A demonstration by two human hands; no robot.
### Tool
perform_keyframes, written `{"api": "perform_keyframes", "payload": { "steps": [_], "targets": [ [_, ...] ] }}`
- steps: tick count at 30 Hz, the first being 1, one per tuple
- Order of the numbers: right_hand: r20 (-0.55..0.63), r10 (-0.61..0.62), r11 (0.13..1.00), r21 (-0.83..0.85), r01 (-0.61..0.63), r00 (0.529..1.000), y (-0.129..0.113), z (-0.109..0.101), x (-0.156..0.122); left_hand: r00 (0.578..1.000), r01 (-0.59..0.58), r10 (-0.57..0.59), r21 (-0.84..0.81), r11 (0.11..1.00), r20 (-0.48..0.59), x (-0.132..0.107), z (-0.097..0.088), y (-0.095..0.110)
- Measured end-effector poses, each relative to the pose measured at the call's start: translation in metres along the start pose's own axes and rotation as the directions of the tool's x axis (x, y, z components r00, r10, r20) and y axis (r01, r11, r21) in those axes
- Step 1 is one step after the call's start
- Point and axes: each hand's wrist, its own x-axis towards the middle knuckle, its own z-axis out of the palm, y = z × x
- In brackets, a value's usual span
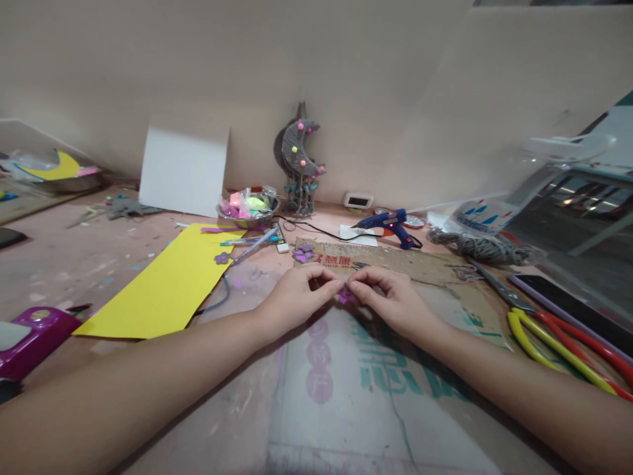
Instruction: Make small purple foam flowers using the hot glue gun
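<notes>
Forearms (188, 369) foremost; left fingers (330, 288), right fingers (360, 288) pinch purple piece (347, 297), showing below tips.

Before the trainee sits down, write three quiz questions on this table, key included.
1. What colour is the small piece held at the fingertips of the left hand and right hand? (a) green (b) purple (c) orange
2. True or false: the yellow sheet lies to the right of both hands.
3. What shape is the grey ornament standing by the wall?

Key: 1. b. 2. False; the yellow sheet lies to their left. 3. A crescent moon.
</notes>
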Motion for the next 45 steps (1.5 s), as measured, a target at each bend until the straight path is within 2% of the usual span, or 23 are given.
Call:
{"api": "perform_keyframes", "payload": {
  "steps": [6,11,18,27,38,42,45],
  "targets": [
    [-0.006,-0.018,0.998,-0.060,0.018,1.000,-0.001,0.000,0.001,0.999,-0.022,0.022,0.004,1.000,0.032,0.002,0.000,-0.005],
    [-0.016,-0.024,0.998,-0.054,0.023,1.000,-0.002,0.000,0.001,1.000,-0.010,0.009,-0.070,0.997,-0.014,0.004,0.001,-0.011],
    [-0.010,-0.037,0.997,-0.067,0.036,0.999,-0.001,0.001,0.001,0.999,0.000,0.003,-0.059,0.998,0.049,0.000,0.000,-0.004],
    [-0.005,-0.046,0.998,-0.033,0.046,0.999,0.000,-0.001,0.001,0.999,0.020,-0.019,-0.028,0.999,0.034,0.001,0.000,-0.002],
    [-0.005,-0.056,0.993,-0.101,0.055,0.998,0.003,0.002,0.001,0.999,0.001,0.000,-0.019,1.000,0.048,0.001,0.000,-0.003],
    [0.021,-0.056,0.996,-0.071,0.057,0.998,0.002,0.002,0.000,0.998,0.015,-0.012,-0.037,0.999,0.065,0.001,0.000,-0.001],
    [0.030,-0.044,0.998,-0.046,0.045,0.999,0.001,0.000,-0.001,0.999,0.011,-0.011,-0.002,1.000,0.037,0.001,0.000,0.000]
  ]
}}
